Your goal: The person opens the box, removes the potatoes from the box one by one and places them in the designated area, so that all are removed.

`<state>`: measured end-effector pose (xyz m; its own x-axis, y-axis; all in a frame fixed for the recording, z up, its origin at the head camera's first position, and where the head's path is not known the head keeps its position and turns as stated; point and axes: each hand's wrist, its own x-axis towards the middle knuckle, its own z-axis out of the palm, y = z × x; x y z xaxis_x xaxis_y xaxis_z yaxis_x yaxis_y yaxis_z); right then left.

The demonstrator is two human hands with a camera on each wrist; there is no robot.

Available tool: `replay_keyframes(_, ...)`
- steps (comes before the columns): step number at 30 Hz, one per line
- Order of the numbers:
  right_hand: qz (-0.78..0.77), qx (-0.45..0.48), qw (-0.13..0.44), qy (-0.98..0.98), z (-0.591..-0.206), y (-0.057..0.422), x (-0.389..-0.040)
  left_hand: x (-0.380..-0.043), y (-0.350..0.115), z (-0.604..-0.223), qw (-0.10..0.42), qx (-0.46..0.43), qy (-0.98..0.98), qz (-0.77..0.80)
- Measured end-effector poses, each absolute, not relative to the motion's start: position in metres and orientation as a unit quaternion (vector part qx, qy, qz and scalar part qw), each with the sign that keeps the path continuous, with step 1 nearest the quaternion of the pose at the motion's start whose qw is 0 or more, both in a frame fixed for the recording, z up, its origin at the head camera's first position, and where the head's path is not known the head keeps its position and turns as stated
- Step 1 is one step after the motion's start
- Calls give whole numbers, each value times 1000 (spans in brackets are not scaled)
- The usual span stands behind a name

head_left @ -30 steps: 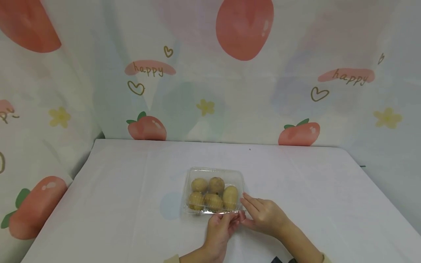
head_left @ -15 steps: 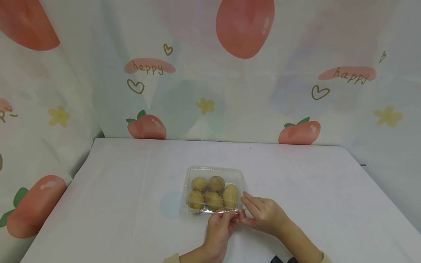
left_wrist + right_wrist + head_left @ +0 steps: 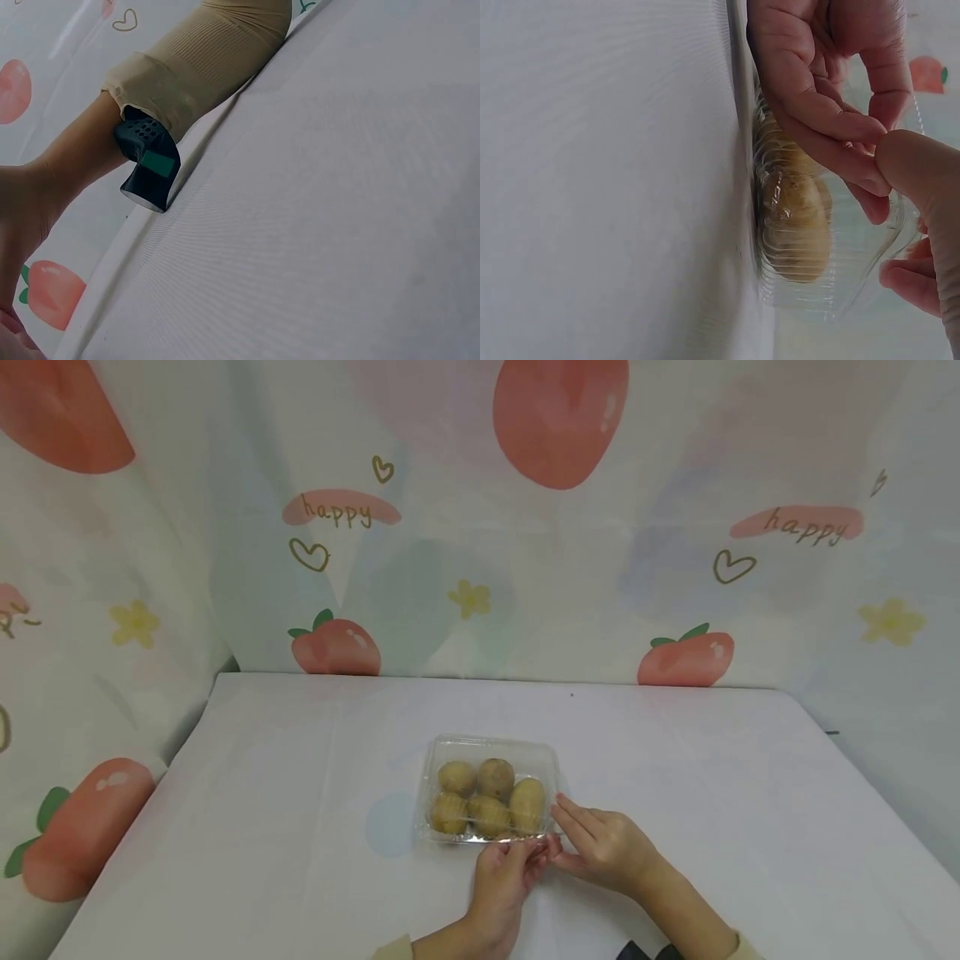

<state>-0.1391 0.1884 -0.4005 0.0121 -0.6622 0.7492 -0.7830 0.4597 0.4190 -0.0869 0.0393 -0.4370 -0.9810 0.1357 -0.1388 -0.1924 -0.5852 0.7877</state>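
A clear plastic clamshell box (image 3: 491,748) stands on the white-covered table, its lid down. Inside lie several yellow-brown potatoes (image 3: 496,777); their ribbed covering also shows in the right wrist view. My left hand (image 3: 501,881) pinches the box's front rim near its right corner. At that corner my right hand (image 3: 609,853) has its thumb in front and its fingers along the right side. The right wrist view shows the right thumb (image 3: 911,165) meeting the left fingertips at the rim. Fingers hide the exact contact there.
White cloth (image 3: 262,827) covers the table; behind it hangs a fruit-printed backdrop (image 3: 555,568). A dark strap (image 3: 150,157) hangs by a beige sleeve (image 3: 187,67) in the left wrist view. The table's far edge lies well behind the box.
Both hands keep their places at the box's front right corner. The head view has tilted slightly, so the scene sits a little higher.
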Motion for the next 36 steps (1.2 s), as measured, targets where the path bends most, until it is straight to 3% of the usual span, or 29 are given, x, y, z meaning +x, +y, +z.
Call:
replay_keyframes(12,100,472,534,-694,-380,187,-140,-87,41,-430,114,-88,456,878)
replay_keyframes(24,108,480,526,-694,-378,187,-140,-87,41,-430,114,-95,435,888)
replay_keyframes(36,225,431,483,-728,-373,191,-149,-89,42,-434,109,-95,429,891)
